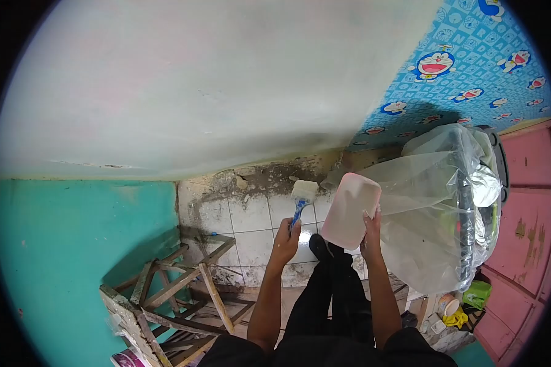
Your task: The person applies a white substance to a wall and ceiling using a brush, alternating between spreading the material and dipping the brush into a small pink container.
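My left hand (284, 240) is closed around the blue handle of a paintbrush (303, 191). The brush points up, and its wide bristles are coated in pale paint. In my right hand (371, 232) is a shallow pink-rimmed plastic tray (352, 211), gripped by its right side with the thumb over the rim. Pale paint covers much of the tray's inside. Brush and tray are apart, side by side above the tiled floor.
A pale wall (202, 92) rises ahead, meeting a green wall (79, 244) and blue cartoon wallpaper (422, 79). Clear plastic sheeting (428, 208) drapes a bulky item at right, near a pink door (526, 214). A paint-stained wooden stand (171, 293) is at left. Debris lies along the wall's base (245, 181).
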Tool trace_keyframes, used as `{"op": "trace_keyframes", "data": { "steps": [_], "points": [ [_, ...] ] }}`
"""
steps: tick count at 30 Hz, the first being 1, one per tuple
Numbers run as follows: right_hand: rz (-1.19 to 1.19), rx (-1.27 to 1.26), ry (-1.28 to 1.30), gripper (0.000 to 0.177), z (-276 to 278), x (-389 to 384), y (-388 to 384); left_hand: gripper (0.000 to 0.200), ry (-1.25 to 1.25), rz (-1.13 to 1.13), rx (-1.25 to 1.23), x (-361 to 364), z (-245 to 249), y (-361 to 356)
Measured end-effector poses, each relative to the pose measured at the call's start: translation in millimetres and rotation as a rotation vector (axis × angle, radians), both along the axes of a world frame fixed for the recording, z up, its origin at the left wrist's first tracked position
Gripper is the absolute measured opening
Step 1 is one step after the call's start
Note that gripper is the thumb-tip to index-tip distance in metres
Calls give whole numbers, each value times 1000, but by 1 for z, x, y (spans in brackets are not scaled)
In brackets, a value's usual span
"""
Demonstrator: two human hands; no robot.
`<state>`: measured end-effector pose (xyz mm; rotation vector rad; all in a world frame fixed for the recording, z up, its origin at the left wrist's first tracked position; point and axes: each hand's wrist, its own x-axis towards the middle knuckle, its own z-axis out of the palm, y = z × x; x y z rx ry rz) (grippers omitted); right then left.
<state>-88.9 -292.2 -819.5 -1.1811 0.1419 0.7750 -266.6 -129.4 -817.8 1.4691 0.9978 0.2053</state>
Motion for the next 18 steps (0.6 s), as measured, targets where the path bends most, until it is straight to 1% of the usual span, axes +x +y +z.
{"op": "trace_keyframes", "data": {
  "steps": [2,3,6,9,11,13,15,18],
  "points": [
    [6,1,-1,61,0,0,-3,25,13,40,-42,11,-34,6],
    [7,8,-8,61,-1,1,-6,25,17,61,-61,19,-40,11],
    [26,23,16,65,0,1,-16,26,-234,180,-47,44,-54,27],
    [49,18,53,67,0,7,-27,24,-365,222,55,74,-32,53],
    [57,17,75,68,-2,11,-29,18,-365,243,133,96,-14,69],
    [62,14,95,69,-3,16,-30,16,-376,266,189,114,-15,80],
    [69,-1,53,65,-16,18,-32,17,-401,290,213,132,-28,85],
    [67,-37,44,63,-36,22,-37,22,-453,311,74,146,-71,93]
  ]
}}
